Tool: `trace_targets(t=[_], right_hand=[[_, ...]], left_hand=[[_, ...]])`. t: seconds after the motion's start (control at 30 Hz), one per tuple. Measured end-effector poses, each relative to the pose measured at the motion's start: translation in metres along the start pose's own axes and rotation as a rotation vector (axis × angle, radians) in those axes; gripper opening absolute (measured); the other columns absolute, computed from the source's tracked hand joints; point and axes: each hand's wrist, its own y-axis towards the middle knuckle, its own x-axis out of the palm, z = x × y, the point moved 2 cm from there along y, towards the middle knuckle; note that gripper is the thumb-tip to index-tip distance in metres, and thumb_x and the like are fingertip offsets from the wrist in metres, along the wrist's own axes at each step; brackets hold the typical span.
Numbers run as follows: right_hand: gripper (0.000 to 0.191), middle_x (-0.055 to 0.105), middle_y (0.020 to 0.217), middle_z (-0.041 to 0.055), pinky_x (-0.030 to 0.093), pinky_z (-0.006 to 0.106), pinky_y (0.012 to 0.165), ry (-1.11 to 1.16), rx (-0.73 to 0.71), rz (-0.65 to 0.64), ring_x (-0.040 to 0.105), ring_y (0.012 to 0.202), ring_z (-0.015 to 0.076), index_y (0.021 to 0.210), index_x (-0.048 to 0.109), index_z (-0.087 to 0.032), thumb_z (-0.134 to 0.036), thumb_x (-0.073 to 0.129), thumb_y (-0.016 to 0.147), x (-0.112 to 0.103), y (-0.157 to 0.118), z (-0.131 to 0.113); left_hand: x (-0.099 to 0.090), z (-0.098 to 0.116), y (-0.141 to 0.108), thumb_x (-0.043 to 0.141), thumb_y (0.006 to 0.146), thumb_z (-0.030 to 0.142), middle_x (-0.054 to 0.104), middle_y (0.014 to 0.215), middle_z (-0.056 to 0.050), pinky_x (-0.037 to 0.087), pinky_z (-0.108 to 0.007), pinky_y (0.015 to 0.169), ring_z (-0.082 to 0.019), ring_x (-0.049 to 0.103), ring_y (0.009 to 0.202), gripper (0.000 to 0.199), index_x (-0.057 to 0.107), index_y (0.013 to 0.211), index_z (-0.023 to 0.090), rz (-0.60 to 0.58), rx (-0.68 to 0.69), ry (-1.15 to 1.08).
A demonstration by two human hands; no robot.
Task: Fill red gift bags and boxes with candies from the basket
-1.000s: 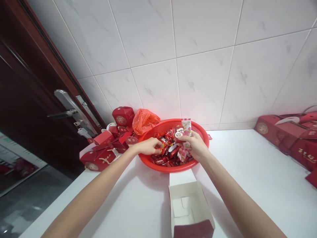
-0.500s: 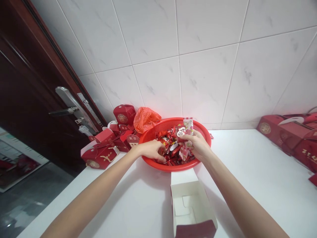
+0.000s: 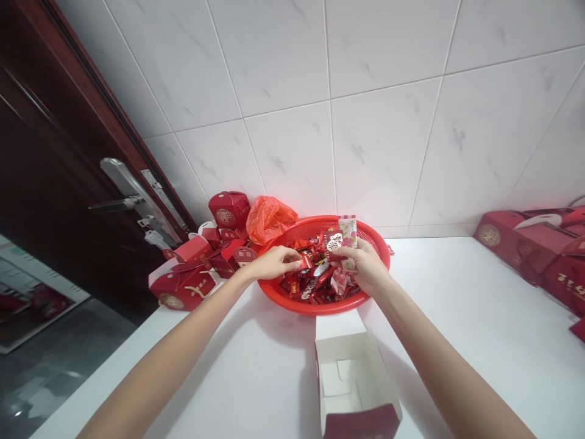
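Head view: the left hand (image 3: 275, 263) now pinches a red packet (image 3: 305, 262) over the basket (image 3: 315, 309). Both hands are thus occupied (the right hand (image 3: 368, 266) holds wrapped sweets (image 3: 333, 241)).

The forearms (image 3: 183, 350) extend forward and converge, left hand (image 3: 274, 263) and right hand (image 3: 369, 269) both pinching.

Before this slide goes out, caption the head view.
Right hand holding wrapped sweets, left hand pinching a red packet, over a red basket behind an open box.
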Motion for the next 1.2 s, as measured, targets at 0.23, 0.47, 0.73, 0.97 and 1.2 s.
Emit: trace_targets(t=[0.23, 0.47, 0.73, 0.97, 1.2], right_hand=[[0.031, 0.071, 0.078, 0.0012, 0.054, 0.029, 0.064, 0.024, -0.014, -0.04, 0.064, 0.069, 0.0159, 0.073, 0.064, -0.019, -0.019, 0.083, 0.05, 0.0, 0.002, 0.001], [0.031, 0.07, 0.077, 0.0014, 0.055, 0.031, 0.067, 0.032, -0.016, -0.056, 0.065, 0.07, 0.0167, 0.074, 0.065, -0.018, -0.022, 0.085, 0.05, 0.0, 0.002, 0.001], [0.028, 0.07, 0.072, 0.0007, 0.05, 0.027, 0.055, 0.012, 0.02, -0.058, 0.062, 0.064, 0.0153, 0.075, 0.068, -0.019, -0.029, 0.086, 0.056, 0.004, -0.005, -0.004], [0.034, 0.069, 0.068, 0.0006, 0.046, 0.024, 0.049, -0.028, 0.045, -0.121, 0.06, 0.057, 0.0136, 0.076, 0.069, -0.018, -0.03, 0.089, 0.052, 0.003, -0.003, -0.001], [0.038, 0.07, 0.068, 0.0012, 0.038, 0.022, 0.04, -0.033, 0.051, -0.156, 0.061, 0.053, 0.0142, 0.078, 0.068, -0.018, -0.032, 0.091, 0.052, 0.006, -0.006, -0.003]], left_hand=[[0.001, -0.013, 0.007, 0.066, 0.075, 0.058, 0.072, 0.108, -0.011, 0.052, -0.036, 0.082, -0.025, 0.067, 0.092, 0.051, 0.066, 0.101, 0.014, 0.317, 0.0, -0.247], [0.002, 0.004, 0.008, 0.076, 0.066, 0.054, 0.071, 0.104, -0.009, 0.051, -0.038, 0.088, -0.023, 0.065, 0.093, 0.061, 0.065, 0.111, 0.014, 0.48, 0.023, -0.509], [0.013, 0.043, 0.01, 0.083, 0.063, 0.045, 0.071, 0.097, -0.006, 0.05, -0.035, 0.088, -0.02, 0.065, 0.091, 0.047, 0.067, 0.095, 0.014, 0.402, 0.1, -0.757], [0.013, 0.058, 0.013, 0.087, 0.06, 0.046, 0.074, 0.095, -0.006, 0.05, -0.037, 0.089, -0.022, 0.067, 0.092, 0.046, 0.069, 0.089, 0.015, 0.339, 0.124, -0.747], [0.017, 0.053, 0.012, 0.086, 0.063, 0.042, 0.075, 0.1, -0.008, 0.052, -0.037, 0.09, -0.022, 0.068, 0.094, 0.047, 0.073, 0.098, 0.014, 0.3, 0.129, -0.851]])
